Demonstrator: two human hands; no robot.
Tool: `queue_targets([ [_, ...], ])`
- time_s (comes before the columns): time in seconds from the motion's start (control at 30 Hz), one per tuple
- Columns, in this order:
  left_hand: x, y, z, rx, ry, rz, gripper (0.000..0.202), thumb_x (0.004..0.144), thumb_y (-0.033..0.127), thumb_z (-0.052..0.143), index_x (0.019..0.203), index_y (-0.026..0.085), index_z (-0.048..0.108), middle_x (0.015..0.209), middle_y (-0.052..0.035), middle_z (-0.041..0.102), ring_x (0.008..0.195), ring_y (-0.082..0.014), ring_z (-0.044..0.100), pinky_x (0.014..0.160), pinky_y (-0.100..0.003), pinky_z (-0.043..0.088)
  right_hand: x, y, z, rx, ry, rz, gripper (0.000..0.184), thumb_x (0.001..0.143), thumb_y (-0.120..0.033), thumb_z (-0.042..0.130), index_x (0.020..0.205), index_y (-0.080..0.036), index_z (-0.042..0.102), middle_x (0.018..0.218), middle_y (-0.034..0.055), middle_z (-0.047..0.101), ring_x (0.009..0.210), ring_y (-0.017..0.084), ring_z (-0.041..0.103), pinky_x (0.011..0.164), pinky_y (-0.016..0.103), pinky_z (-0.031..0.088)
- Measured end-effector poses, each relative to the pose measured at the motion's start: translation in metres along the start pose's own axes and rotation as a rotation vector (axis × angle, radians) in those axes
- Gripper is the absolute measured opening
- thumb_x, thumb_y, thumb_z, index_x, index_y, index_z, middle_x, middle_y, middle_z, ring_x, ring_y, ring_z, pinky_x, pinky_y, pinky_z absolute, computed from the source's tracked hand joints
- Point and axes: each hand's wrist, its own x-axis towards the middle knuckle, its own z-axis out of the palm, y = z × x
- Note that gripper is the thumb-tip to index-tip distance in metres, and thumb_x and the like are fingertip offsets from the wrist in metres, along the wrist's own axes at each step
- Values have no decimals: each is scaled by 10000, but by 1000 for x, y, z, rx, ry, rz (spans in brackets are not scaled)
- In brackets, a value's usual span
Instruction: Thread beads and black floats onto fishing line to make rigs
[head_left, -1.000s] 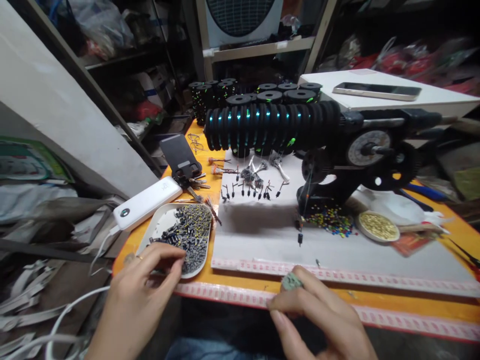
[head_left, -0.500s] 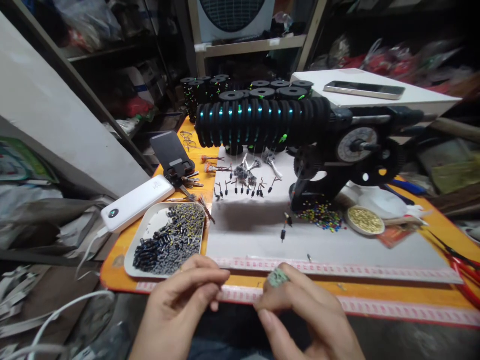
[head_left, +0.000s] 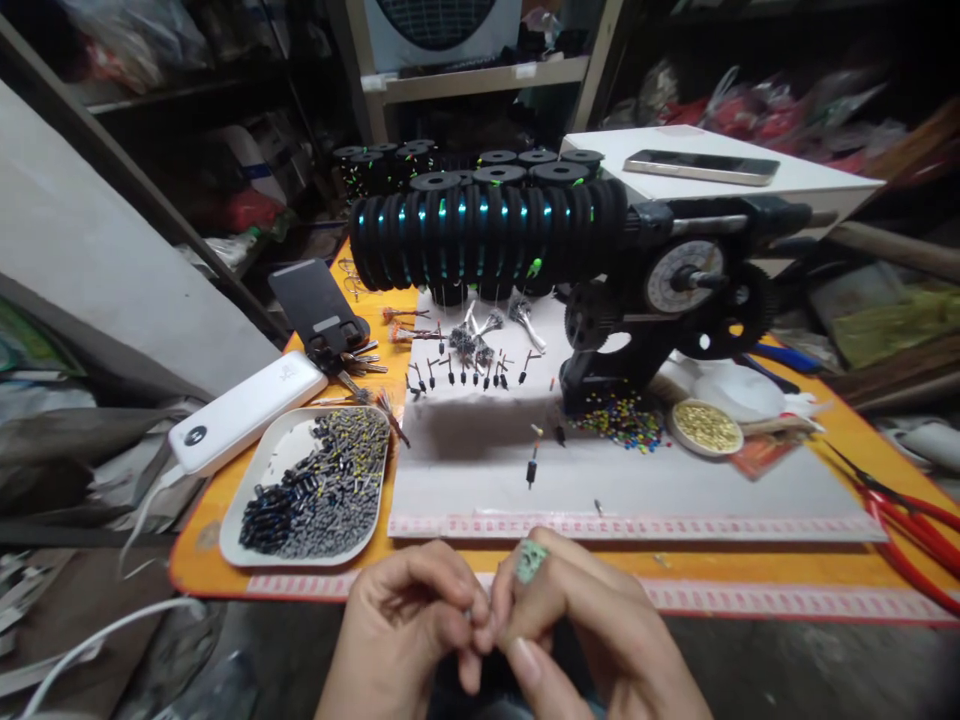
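My left hand (head_left: 409, 630) and my right hand (head_left: 585, 630) meet fingertip to fingertip at the bottom middle, just in front of the orange table's (head_left: 750, 565) near edge. Both hands are pinched closed on something tiny that I cannot make out. A green ring (head_left: 531, 560) sits on a right-hand finger. A white tray (head_left: 259, 480) of several small dark tubes lies to the left of the hands. On the white mat (head_left: 675, 490) behind them lie a small black float piece (head_left: 531, 470) and a row of similar pieces (head_left: 465, 375).
A black winding machine (head_left: 675, 290) carries a row of spools (head_left: 487, 235) above the mat. Coloured beads (head_left: 619, 420) and a dish of gold beads (head_left: 705, 425) sit at the right. A white power bank (head_left: 240, 410), phone stand (head_left: 315, 300), red pliers (head_left: 900, 510) and a phone (head_left: 701, 167) are around.
My left hand left the tray of tubes and came right to meet my right hand. The view has shifted, so the table sits further left in frame.
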Motion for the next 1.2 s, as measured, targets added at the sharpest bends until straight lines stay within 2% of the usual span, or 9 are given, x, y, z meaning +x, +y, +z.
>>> queue_targets([
  [0.13, 1, -3, 3, -47, 12, -36, 233, 598, 327, 958, 629, 203, 763, 611, 41, 684, 415, -9, 500, 433, -127, 461, 2, -5, -2, -9, -17, 20, 180, 839, -37, 526, 772, -192, 588, 767, -5, 640, 731, 124, 615, 663, 232, 487],
  [0.4, 2, -2, 5, -135, 13, -76, 273, 614, 260, 953, 773, 213, 736, 619, 39, 715, 407, -10, 512, 413, -91, 451, 3, -6, -2, 10, -57, 92, 182, 841, -47, 515, 757, -192, 584, 763, 1, 604, 719, 123, 597, 647, 232, 463],
  [0.57, 2, -3, 4, -146, -1, -87, 316, 609, 247, 956, 802, 203, 711, 628, 39, 714, 440, -45, 587, 397, -98, 458, 4, -6, -4, -14, -65, 89, 183, 849, -63, 520, 747, -186, 608, 740, 1, 588, 706, 125, 589, 635, 240, 451],
  [0.93, 2, -1, 5, -140, -9, -96, 325, 614, 245, 954, 806, 190, 697, 637, 35, 727, 406, -15, 565, 418, -84, 470, 11, -10, -2, 1, -21, 78, 188, 808, -56, 511, 695, -172, 607, 712, 20, 616, 674, 131, 602, 611, 235, 480],
  [1.07, 1, 1, 8, -145, -11, -99, 324, 613, 223, 954, 815, 194, 702, 643, 26, 736, 413, -19, 576, 397, -63, 451, 12, -10, -3, 0, -11, 64, 200, 805, -40, 500, 690, -180, 585, 707, 5, 611, 671, 120, 598, 612, 221, 480],
  [1.2, 3, 3, 8, -137, -10, -79, 341, 592, 219, 964, 821, 195, 713, 635, 28, 736, 436, -35, 606, 417, -80, 488, 12, -8, -1, -13, -10, 49, 213, 800, -26, 499, 672, -186, 554, 685, -10, 598, 646, 108, 584, 593, 209, 458],
])
